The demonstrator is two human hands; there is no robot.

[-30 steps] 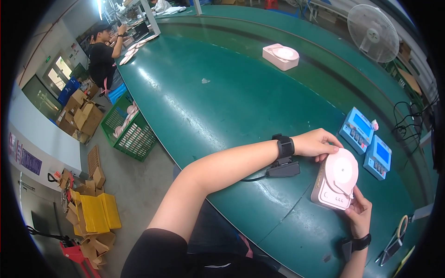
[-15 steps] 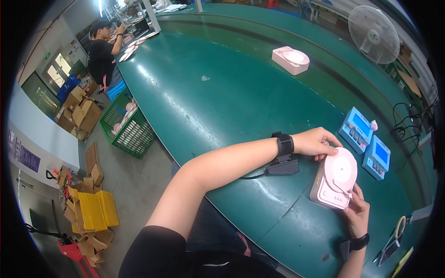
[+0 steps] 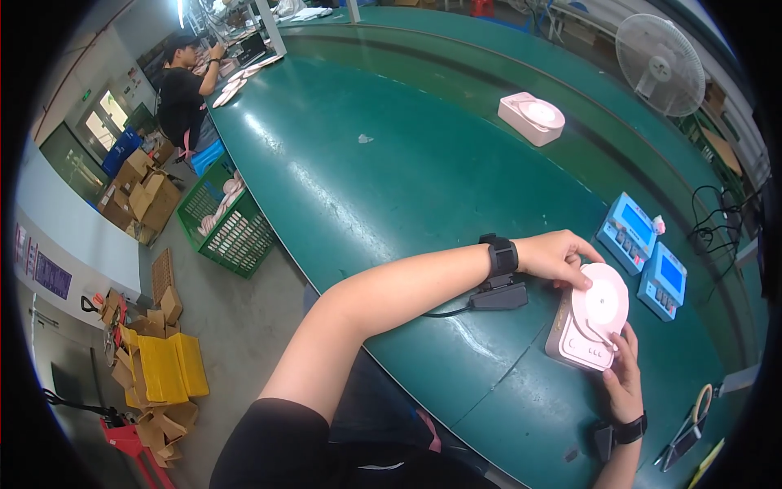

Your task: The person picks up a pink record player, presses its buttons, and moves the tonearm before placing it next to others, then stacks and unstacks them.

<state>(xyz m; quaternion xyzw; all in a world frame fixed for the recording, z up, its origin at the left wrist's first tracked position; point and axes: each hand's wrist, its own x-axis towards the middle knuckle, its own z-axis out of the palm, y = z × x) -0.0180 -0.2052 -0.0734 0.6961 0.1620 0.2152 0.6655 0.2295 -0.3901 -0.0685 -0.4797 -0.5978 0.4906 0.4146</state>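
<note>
A pale pink miniature record player (image 3: 580, 346) with a round platter, a small tonearm and little knobs is between my two hands at the right of the green table. My left hand (image 3: 558, 259) pinches the platter's far left edge, thumb on top, other fingers partly hidden beyond it. Around the near right corner my right hand (image 3: 624, 383) is closed, with its thumb at the front edge and a finger beside the tonearm. Both wrists wear black straps; a black box (image 3: 498, 297) with a cable is by the left one.
Two blue devices with screens (image 3: 629, 232) lie just beyond the record player. Another pink record player (image 3: 531, 119) sits on the darker strip farther off. Scissors (image 3: 683, 440) lie at the right. A green basket (image 3: 236, 243) stands left of the table; a co-worker (image 3: 181, 94) sits far left.
The far pink record player has shifted right and a little nearer. My left thumb has slid further onto the platter. A right finger has come up by the tonearm.
</note>
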